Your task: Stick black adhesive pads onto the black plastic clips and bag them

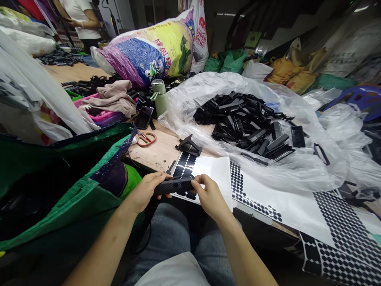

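Observation:
Between my two hands, above my lap at the table's near edge, is a long black plastic piece (174, 185) with a textured side. My left hand (150, 190) grips its left end, thumb on top and fingertips showing below. At the right end, my right hand (208, 194) pinches a corner between thumb and fingers. Just behind lies a white sheet of round black stickers (186, 165), partly covered by my hands. A black folding stand (189, 145) rests at the back edge of that sheet.
A clear plastic bag (190, 89) spills a heap of black plastic parts (253, 123). More sticker sheets (285, 198) run right. Red-handled scissors (145, 139), a phone (144, 117) and a green flask (159, 99) sit behind. A green sack (98, 159) gapes at left. Another person (81, 24) stands far back.

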`<act>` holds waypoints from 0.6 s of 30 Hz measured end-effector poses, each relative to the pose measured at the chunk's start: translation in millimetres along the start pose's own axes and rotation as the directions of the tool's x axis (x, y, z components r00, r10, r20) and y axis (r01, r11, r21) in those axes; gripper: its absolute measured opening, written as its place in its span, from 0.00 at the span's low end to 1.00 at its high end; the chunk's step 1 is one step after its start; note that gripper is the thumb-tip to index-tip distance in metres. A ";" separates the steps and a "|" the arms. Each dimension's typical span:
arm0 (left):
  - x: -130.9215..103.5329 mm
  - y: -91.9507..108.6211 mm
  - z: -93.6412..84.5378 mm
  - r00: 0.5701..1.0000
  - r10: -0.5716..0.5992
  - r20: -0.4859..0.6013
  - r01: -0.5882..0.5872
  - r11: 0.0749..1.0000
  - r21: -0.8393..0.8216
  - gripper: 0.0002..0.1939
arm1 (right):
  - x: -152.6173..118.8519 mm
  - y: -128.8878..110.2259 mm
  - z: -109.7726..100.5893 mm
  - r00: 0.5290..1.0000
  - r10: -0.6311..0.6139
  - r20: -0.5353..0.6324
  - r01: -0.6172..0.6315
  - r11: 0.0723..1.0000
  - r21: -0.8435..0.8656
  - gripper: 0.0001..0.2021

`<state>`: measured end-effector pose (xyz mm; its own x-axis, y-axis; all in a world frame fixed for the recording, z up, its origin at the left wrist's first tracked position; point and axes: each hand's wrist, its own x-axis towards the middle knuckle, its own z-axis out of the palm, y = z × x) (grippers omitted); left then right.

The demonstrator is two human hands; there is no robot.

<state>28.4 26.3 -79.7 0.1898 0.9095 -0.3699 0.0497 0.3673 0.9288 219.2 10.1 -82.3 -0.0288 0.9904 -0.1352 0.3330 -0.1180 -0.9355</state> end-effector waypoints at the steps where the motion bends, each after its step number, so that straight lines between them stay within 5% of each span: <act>1: -0.5 0.4 0.3 1.000 0.001 -0.003 -0.001 1.000 0.003 0.17 | -0.6 -0.7 -0.1 1.000 0.000 0.000 0.000 1.000 -0.006 0.10; 11: -3.6 2.0 1.5 1.000 0.009 -0.002 -0.009 1.000 0.005 0.17 | -2.8 -1.9 2.1 0.999 -0.022 -0.037 0.021 1.000 -0.006 0.09; 18: -4.5 0.9 5.5 1.000 0.023 -0.010 -0.023 0.997 -0.073 0.17 | -3.7 -2.1 16.4 0.978 -0.009 -0.208 0.015 1.000 0.026 0.11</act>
<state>32.9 21.4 -77.1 0.1807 0.9195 -0.3490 -0.0264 0.3593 0.9329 203.1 5.5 -85.3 0.1646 0.9848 -0.0556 0.3075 -0.1048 -0.9457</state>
